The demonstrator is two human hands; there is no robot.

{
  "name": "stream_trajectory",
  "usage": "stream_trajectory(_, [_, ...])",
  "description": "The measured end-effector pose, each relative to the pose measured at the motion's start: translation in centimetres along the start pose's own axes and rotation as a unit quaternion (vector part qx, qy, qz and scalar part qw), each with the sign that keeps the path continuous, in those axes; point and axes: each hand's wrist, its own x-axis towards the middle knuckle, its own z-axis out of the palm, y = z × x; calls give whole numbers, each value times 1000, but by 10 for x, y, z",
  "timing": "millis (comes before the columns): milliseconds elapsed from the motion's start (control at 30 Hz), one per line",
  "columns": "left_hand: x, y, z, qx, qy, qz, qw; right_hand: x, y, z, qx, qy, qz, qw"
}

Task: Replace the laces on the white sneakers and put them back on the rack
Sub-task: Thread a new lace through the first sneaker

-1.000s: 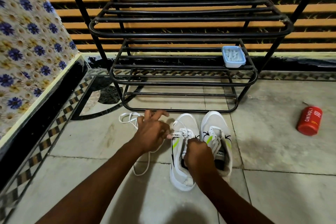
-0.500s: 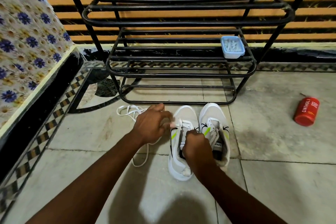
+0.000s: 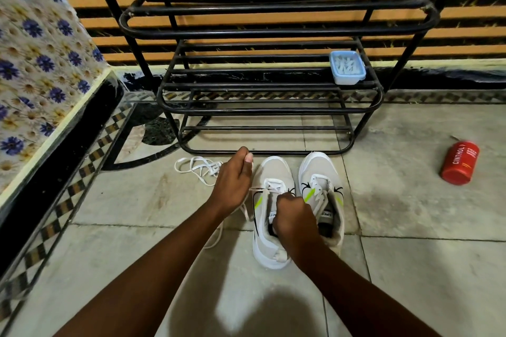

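Two white sneakers stand side by side on the tiled floor in front of the black metal rack [image 3: 262,111]. The left sneaker [image 3: 269,247] is only laced near the toe; the right sneaker [image 3: 320,172] carries its lace. My left hand [image 3: 232,186] pinches a white lace end and holds it up and to the left of the left sneaker, so the lace runs taut to its eyelets. My right hand [image 3: 294,217] grips the left sneaker at its tongue and opening. A loose white lace [image 3: 197,167] lies bunched on the floor behind my left hand.
A small blue lidded box [image 3: 347,67] sits on the rack's middle shelf at the right. A red can [image 3: 460,163] lies on the floor to the right. A floral-covered ledge [image 3: 41,63] with a black base runs along the left.
My left hand has closed on the lace and drawn it up and away from the left sneaker. My right hand has stayed on the shoe. The view has tilted slightly.
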Motion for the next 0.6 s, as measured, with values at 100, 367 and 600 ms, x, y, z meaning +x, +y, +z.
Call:
stream_trajectory(100, [6,9,5,35,-27,45,998,1,-2,-1,5,-5,-1,1000])
stream_trajectory(367, [5,-21,10,73,-68,-24,995,3,0,-2,-17,-25,3,1000])
stream_trajectory(600, [-1,-28,25,224,-203,-15,953,5,-1,2,1,-4,3,1000])
